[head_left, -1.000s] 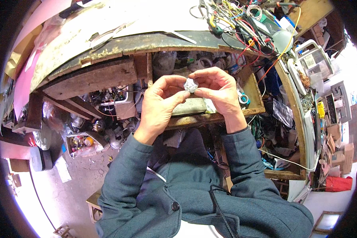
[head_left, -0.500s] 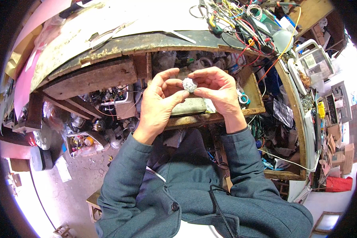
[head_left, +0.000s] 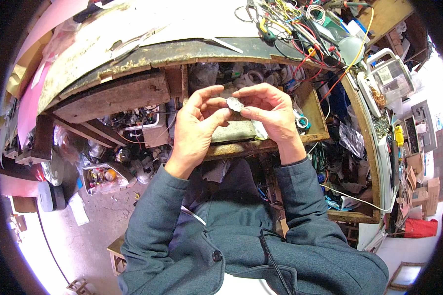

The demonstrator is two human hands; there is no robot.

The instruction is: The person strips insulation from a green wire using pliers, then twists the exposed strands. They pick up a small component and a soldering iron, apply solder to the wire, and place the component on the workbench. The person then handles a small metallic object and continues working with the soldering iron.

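Observation:
A small, whitish-silver crumpled lump [head_left: 235,103] is pinched between my two hands over the open drawer. My left hand [head_left: 196,125] has its thumb and curled fingers at the lump's left side. From the other side, my right hand [head_left: 271,112] grips it between thumb and fingertips. Its exact material is too small to make out. Just below, a grey-green block [head_left: 234,132] lies at the near side of the wooden drawer [head_left: 312,135], partly behind my hands. Behind my fingers, clear plastic bags and rolls fill the drawer.
Above the drawer runs the worn workbench edge [head_left: 192,47]. Tangled test leads and cables [head_left: 300,34] lie on the bench at the far right. An open box of small parts [head_left: 106,177] stands on the floor at left, and a clear plastic case [head_left: 391,76] sits at right.
The lump has turned between my fingertips and now shows a flatter, narrower side. My hands and arms stay in nearly the same place.

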